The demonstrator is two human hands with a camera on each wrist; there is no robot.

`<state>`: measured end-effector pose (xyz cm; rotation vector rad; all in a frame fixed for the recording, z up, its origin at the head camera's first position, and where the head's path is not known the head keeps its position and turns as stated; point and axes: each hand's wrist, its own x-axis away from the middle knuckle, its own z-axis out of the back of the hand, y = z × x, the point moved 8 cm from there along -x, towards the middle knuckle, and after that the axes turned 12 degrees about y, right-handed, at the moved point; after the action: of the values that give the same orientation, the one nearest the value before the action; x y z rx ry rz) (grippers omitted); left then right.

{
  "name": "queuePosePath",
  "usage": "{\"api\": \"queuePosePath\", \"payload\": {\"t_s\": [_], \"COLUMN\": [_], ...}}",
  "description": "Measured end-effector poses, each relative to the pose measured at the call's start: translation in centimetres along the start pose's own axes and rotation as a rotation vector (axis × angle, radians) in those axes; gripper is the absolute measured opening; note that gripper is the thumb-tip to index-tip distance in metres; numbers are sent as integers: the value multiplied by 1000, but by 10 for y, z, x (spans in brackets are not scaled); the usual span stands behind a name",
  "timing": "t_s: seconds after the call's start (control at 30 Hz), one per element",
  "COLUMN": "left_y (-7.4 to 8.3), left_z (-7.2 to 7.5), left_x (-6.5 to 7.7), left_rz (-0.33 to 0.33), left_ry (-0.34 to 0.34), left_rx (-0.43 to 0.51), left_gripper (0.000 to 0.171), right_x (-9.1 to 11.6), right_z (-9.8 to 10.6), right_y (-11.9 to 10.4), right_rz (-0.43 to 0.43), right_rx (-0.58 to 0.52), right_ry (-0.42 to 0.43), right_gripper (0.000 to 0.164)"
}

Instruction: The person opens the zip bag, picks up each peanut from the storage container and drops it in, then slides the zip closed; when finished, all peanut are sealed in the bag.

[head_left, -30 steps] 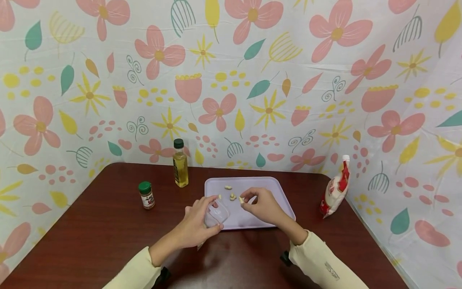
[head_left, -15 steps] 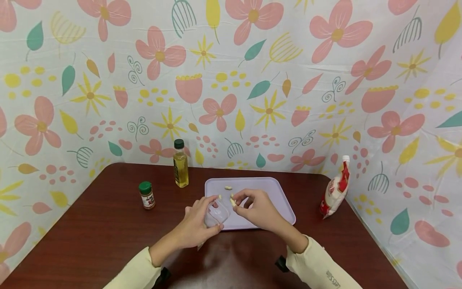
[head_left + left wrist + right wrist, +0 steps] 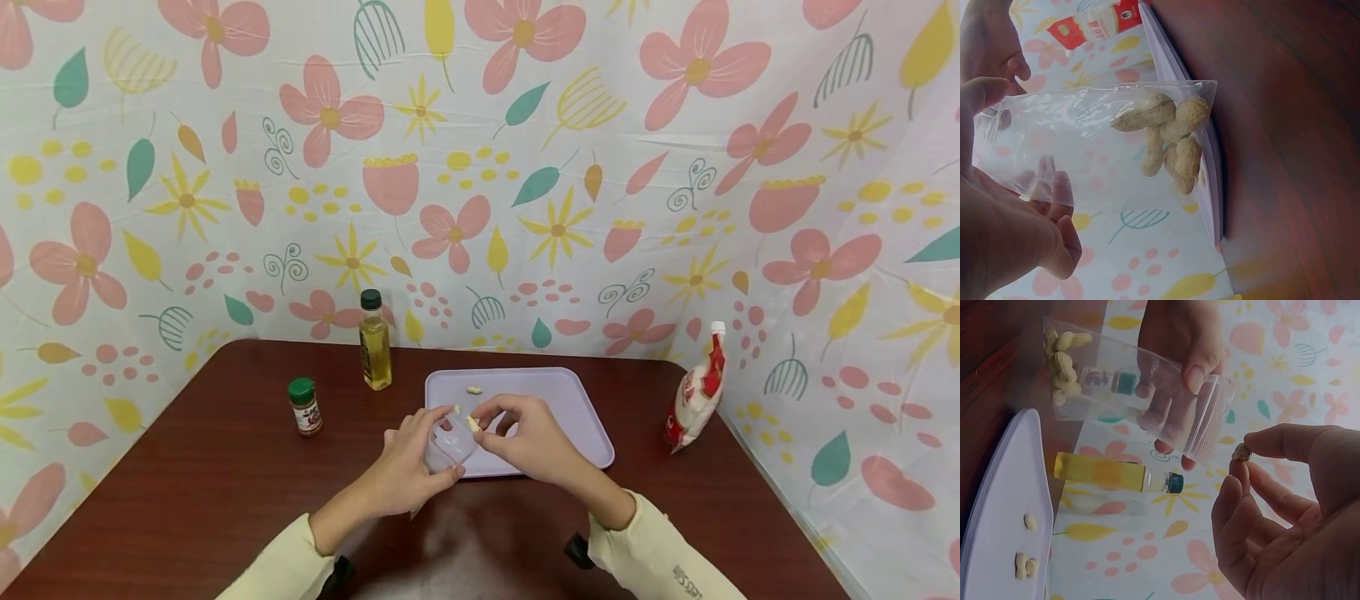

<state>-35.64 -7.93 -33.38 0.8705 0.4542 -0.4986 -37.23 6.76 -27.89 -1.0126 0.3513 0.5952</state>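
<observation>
My left hand (image 3: 408, 467) holds a clear zip bag (image 3: 1088, 140) by its upper part, thumb on one side and fingers on the other. Several unshelled peanuts (image 3: 1188, 156) lie at the bottom of the bag. Between thumb and fingertips, my right hand (image 3: 528, 437) pinches a single peanut (image 3: 1241, 452). That peanut is close to the bag's zip-edged mouth, just outside it in the right wrist view. Below both hands is a pale lilac tray (image 3: 558, 417). A few peanuts (image 3: 1021, 565) rest on it, partly hidden by the hands in the head view.
Left of the tray stand an oil bottle (image 3: 376, 342) with a dark green cap and a small green-lidded spice jar (image 3: 305, 407). A red and white pouch (image 3: 696, 392) with a white spout stands at the right. The brown table (image 3: 187, 483) meets a flowered cloth behind.
My right hand has carried its peanut leftward, from over the tray to the mouth of the bag. The left hand and the bag have stayed in place.
</observation>
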Motion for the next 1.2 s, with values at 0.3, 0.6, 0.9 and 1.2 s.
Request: {"api": "queuePosePath", "payload": {"t_s": [0.3,0.6,0.9,1.2], "left_y": [-1,0,0,-1], "left_z": [-1,0,1,7], "left_x": [0,1,2,2], "left_rz": [-6,-14,-17,-6], "left_ry": [7,6,7,0], "left_rx": [-7,-8,-14,-27], "left_gripper": [74,74,73,72], "right_x": [1,3,1,-6], "right_z": [-2,-3,0,4], "right_y": [-1,-2,4,17], "right_rz": [-19,-31,-54,-110], "right_rx": [-30,-20,-14,-33], "right_ry": [-21,-37,-10,45], "right_gripper": [12,15,13,9]}}
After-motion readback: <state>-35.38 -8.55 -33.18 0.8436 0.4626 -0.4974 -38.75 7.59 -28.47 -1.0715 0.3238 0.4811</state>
